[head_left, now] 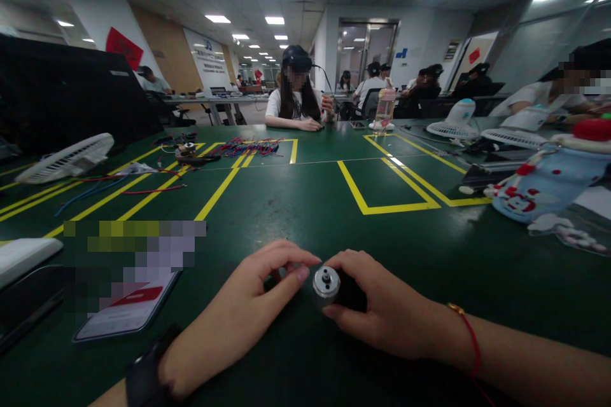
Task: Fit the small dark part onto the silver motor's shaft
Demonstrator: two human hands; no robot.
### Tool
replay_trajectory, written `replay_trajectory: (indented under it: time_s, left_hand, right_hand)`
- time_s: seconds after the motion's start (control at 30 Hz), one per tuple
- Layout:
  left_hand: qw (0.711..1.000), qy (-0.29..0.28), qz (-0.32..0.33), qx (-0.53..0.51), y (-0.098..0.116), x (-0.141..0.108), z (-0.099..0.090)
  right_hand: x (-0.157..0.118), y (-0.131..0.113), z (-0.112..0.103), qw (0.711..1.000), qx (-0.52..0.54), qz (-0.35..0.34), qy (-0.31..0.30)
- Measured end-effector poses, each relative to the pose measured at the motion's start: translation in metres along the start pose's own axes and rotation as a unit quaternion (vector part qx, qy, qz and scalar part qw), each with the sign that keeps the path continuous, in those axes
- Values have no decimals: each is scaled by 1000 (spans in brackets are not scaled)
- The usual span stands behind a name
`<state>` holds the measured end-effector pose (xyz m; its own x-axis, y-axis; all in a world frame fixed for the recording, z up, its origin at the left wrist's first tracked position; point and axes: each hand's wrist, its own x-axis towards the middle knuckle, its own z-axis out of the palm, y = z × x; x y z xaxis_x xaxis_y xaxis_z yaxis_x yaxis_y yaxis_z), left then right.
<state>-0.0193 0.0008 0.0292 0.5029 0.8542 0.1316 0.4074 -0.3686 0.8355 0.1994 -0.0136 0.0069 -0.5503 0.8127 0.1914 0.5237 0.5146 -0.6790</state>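
A small silver cylinder that looks like a small motor (326, 283), with a short shaft at the centre of its end face, is held just above or on the green table; I cannot tell which. My right hand (377, 305) grips it from the right, thumb below and index finger above. To its left is my left hand (267, 286), fingers loosely curved and nothing visible in them. Its index fingertip comes close to the motor's rim, and the thumb lies just under that finger.
On the green table (267, 203), marked with yellow tape, a card in a clear sleeve (128, 311) lies left. Bundled wires (252, 146) lie farther back. A light-blue cup (548, 181) and white fans (458, 121) stand right. Across sits a person (296, 95) near a bottle (384, 108).
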Motion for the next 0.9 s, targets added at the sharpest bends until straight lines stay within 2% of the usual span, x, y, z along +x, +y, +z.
replay_trajectory:
  time_s: [0.27, 0.53, 0.77, 0.9]
  left_hand:
    - [999, -2, 40, 18, 8, 4, 9]
    - [999, 14, 33, 5, 10, 6, 11]
    - [998, 49, 19, 17, 10, 5, 2]
    - [999, 45, -3, 30, -4, 1, -6]
  right_hand:
    - [1, 0, 1, 1000, -25, -1, -6]
    - [0, -1, 1, 1000, -19, -13, 7]
    - [0, -2, 0, 1000, -10, -2, 2]
    - [0, -2, -1, 1000, -8, 0, -1]
